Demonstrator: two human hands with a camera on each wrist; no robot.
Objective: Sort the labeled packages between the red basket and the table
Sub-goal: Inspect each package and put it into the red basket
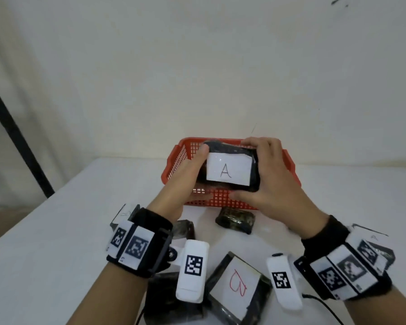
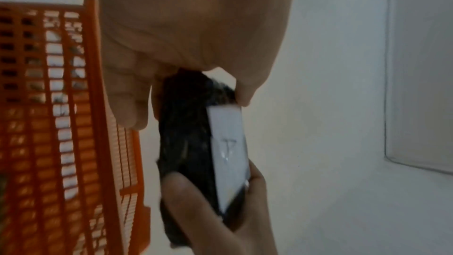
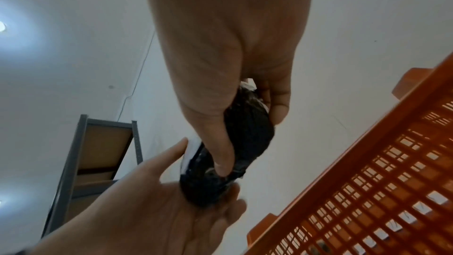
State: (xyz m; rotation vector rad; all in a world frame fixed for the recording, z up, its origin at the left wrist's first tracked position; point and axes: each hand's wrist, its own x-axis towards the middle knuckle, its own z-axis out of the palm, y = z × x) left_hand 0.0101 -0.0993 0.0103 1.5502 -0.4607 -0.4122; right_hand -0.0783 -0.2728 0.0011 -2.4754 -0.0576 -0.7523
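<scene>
— what does the head view show?

— my left hand (image 1: pixel 188 174) and my right hand (image 1: pixel 267 174) both grip the black package labelled a (image 1: pixel 229 171), one at each end, fingers and thumbs curled round it. it is held up over the red basket (image 1: pixel 220 200), label facing me. on the white table (image 1: pixel 56 254), on my side of the basket, a dark package (image 1: pixel 235 220) lies just beside its near wall, and a package labelled b (image 1: pixel 238 281) lies nearer me, between my wrists. more dark packages sit partly hidden under both wrists.

— and the left wrist view?

— my left hand (image 2: pixel 186 36) pinches the top end of the package labelled a (image 2: pixel 193 143), thumb on the label side, the other fingers behind. my right hand (image 2: pixel 220 214) clasps the far end. the red basket (image 2: pixel 93 123) is just beside the package, not touching it as far as i can tell.

— the right wrist view?

— my right hand (image 3: pixel 228 65) wraps the package labelled a (image 3: pixel 247 135), with my left hand (image 3: pixel 159 210) cupping its other end. the red basket (image 3: pixel 367 162) is to the right, apart from the package. a grey shelf (image 3: pixel 98 162) stands against the wall, well apart from the basket.
</scene>
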